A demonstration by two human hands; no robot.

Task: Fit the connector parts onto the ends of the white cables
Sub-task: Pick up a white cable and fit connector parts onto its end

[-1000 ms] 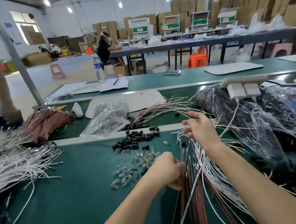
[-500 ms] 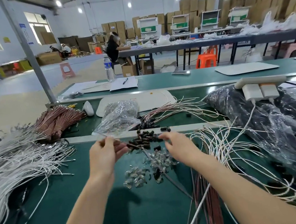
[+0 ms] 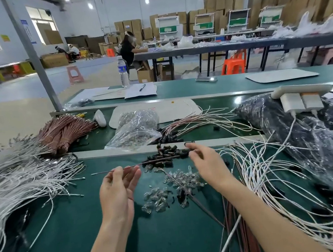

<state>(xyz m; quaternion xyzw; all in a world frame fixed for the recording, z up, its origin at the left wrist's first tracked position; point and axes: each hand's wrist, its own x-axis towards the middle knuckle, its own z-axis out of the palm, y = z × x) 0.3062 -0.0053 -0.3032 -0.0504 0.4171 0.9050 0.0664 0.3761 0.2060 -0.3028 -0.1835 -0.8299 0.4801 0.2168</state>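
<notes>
Left hand (image 3: 116, 192): fingers loosely curled, tips pinching a thin cable (image 3: 155, 161) that runs across to the right fingers.
Right hand (image 3: 207, 163): fingers bent, tips at the black connector parts (image 3: 168, 153); grip unclear.
White cables (image 3: 254, 170): on the table (image 3: 69, 228), just right of the right fingers.

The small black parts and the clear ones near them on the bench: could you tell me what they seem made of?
The black parts look like matt moulded plastic or rubber: dull, opaque, no glints. The clear parts look like glossy transparent plastic: see-through with bright highlights; glass cannot be excluded.
</notes>
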